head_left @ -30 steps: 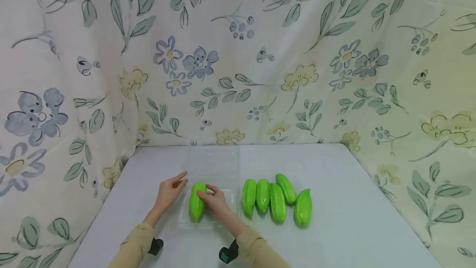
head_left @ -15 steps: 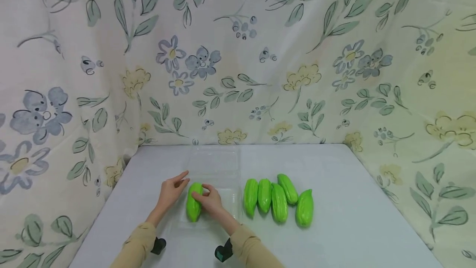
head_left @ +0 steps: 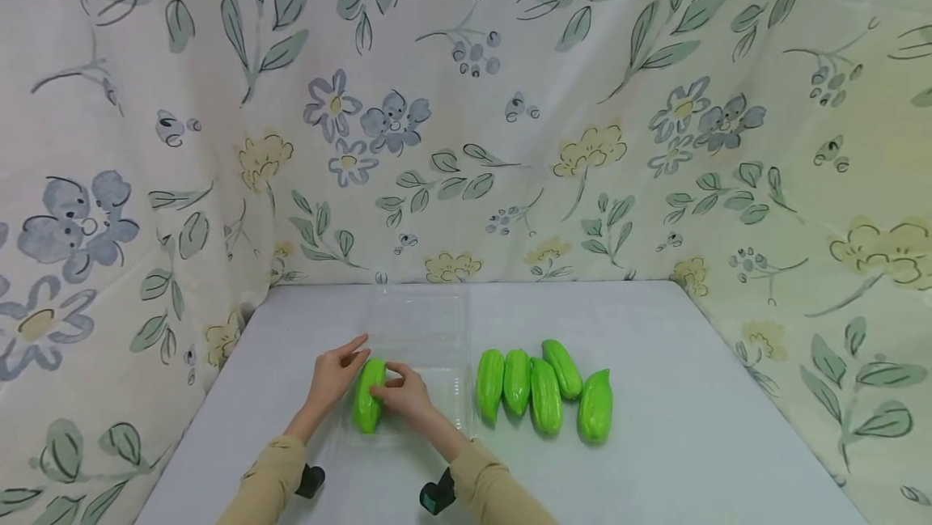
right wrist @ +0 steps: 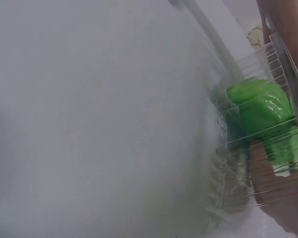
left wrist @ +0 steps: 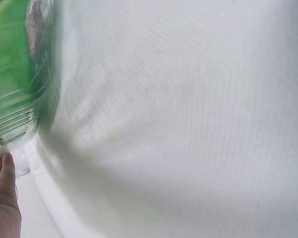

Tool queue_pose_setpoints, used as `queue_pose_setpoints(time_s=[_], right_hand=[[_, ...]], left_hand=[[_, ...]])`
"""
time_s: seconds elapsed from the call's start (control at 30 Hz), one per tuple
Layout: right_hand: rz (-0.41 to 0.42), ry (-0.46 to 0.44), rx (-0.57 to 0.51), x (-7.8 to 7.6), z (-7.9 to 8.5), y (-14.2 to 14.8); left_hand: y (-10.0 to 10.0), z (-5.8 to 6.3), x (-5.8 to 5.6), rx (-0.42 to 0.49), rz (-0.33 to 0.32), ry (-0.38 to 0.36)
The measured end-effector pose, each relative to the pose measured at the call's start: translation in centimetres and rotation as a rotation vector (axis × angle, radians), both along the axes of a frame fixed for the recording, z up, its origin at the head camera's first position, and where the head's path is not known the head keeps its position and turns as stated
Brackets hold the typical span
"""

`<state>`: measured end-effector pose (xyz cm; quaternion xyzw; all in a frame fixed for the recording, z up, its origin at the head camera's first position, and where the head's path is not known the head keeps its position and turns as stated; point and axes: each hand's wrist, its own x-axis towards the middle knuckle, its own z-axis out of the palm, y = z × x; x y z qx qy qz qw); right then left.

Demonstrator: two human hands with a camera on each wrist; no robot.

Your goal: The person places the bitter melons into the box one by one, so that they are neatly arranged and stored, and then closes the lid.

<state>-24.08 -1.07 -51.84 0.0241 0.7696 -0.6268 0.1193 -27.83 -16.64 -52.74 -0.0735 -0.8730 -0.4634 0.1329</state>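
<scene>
white table [head_left: 677,395]: vegetables [head_left: 546,397], clear box [head_left: 447,387]

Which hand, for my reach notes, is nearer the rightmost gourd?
Right. The right hand is left of that gourd, over the clear box, four gourds between; the left hand is farther left, by the box's left edge.

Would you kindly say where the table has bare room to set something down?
Bare table lies right of the five loose green vegetables, out to its right edge, and behind them, to the floral curtain. The clear container is crowded: left hand at its side, right hand holding a vegetable.
</scene>
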Motion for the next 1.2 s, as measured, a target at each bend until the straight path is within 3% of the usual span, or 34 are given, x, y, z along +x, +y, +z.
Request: queue_pose_setpoints(time_s=[0.3, 0.7, 1.2], right_hand=[[0.043, 0.036, 0.006, -0.03, -0.43, 0.23], [0.064, 0.042, -0.049, 0.0, -0.66, 0.33], [0.052, -0.002, -0.07, 0.09, -0.19, 0.42]], left_hand=[[-0.02, -0.35, 0.06, 0.019, -0.015, 0.119], [-0.2, -0.34, -0.12, 0.005, 0.002, -0.008], [-0.19, -0.1, -0.1, -0.01, -0.013, 0.004]])
